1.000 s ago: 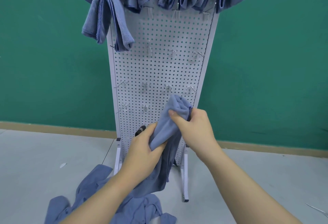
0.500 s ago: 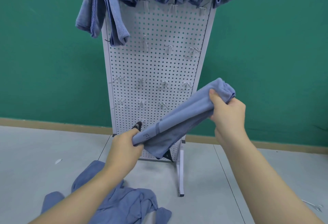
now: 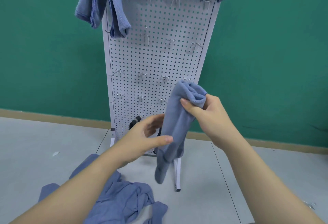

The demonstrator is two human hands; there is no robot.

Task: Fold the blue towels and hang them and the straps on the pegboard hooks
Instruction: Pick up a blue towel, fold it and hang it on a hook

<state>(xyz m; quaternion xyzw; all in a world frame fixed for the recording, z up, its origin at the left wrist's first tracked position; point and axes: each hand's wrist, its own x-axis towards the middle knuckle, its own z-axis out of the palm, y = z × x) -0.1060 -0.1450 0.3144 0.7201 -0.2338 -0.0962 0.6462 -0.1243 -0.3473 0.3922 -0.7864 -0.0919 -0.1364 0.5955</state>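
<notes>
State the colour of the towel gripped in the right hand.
Muted blue, plain; the towel shows best in the head view.

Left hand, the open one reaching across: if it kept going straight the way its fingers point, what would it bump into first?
The left hand points rightward at the hanging towel that the right hand grips by its folded top. It would most likely meet that towel's middle first; its thumb already looks right at the cloth, though depth is hard to judge.

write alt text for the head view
The right hand grips a folded blue towel before a white pegboard; the open left hand reaches toward it. More towels lie on the floor.
</notes>
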